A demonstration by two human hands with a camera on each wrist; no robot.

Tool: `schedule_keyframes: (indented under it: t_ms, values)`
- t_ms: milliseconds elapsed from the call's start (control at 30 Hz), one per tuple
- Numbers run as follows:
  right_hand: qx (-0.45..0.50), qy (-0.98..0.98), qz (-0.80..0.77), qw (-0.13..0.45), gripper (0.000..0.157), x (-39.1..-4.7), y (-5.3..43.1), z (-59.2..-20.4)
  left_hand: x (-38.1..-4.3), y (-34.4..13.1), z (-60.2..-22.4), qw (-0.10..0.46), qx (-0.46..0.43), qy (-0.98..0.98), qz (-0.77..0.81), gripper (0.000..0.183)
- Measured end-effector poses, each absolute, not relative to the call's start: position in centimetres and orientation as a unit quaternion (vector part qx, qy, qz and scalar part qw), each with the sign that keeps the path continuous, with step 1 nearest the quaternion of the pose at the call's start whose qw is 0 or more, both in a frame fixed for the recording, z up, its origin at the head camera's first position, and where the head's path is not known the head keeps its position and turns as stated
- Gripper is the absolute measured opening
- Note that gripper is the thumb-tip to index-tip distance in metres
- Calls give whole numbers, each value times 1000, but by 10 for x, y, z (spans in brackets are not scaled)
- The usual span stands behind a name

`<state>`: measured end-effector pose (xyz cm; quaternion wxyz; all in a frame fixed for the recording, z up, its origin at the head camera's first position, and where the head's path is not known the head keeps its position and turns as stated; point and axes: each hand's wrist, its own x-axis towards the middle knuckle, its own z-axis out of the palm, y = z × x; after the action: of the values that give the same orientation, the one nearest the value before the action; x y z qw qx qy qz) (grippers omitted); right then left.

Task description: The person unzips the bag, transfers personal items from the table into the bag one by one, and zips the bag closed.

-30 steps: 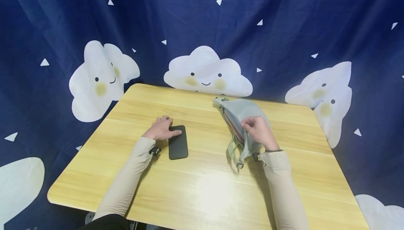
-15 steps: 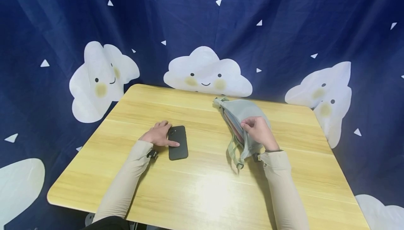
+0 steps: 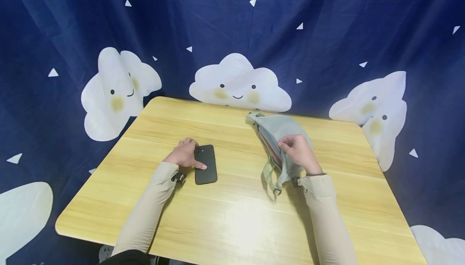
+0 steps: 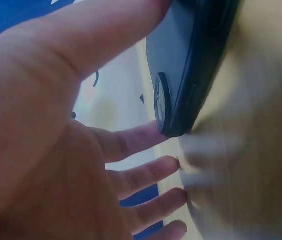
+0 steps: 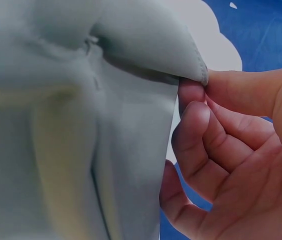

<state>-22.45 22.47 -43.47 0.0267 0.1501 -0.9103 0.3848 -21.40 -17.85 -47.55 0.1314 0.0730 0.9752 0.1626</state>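
A black smartphone (image 3: pixel 206 172) lies back up on the wooden table (image 3: pixel 232 200). My left hand (image 3: pixel 184 154) is at its left side, with the thumb (image 4: pixel 116 35) laid over the phone's back. In the left wrist view the index fingertip is at the corner by the camera lens, and the other fingers stretch out to the tabletop. To the right lies a pale grey-green waist bag (image 3: pixel 287 125), its long opening gaping and something pinkish showing inside. My right hand (image 3: pixel 298 150) pinches the edge of that opening between thumb and fingers.
A webbing strap (image 3: pixel 267 172) with a buckle hangs from the bag's near end onto the table. Behind the table's far edge stands a dark blue curtain (image 3: pixel 218 14) printed with white clouds. Light glares on the tabletop between the forearms.
My left hand has shifted slightly down and left, and its thumb has slid toward me along the phone's back, uncovering the camera lens. My right hand and the bag look unmoved.
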Motion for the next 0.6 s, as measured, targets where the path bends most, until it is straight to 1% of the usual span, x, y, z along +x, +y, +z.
schedule_keyframes:
  t_ms: [367,467,600]
  values:
    - [151,-910,385,27,15,-224,224,-434,-214,-181,-472,131,46,971,195,96]
    - [151,-911,384,26,15,-224,224,-434,-215,-182,-471,129,41,967,218,92]
    - [151,-911,382,27,16,-224,225,-434,-216,-182,-470,141,46,954,261,87]
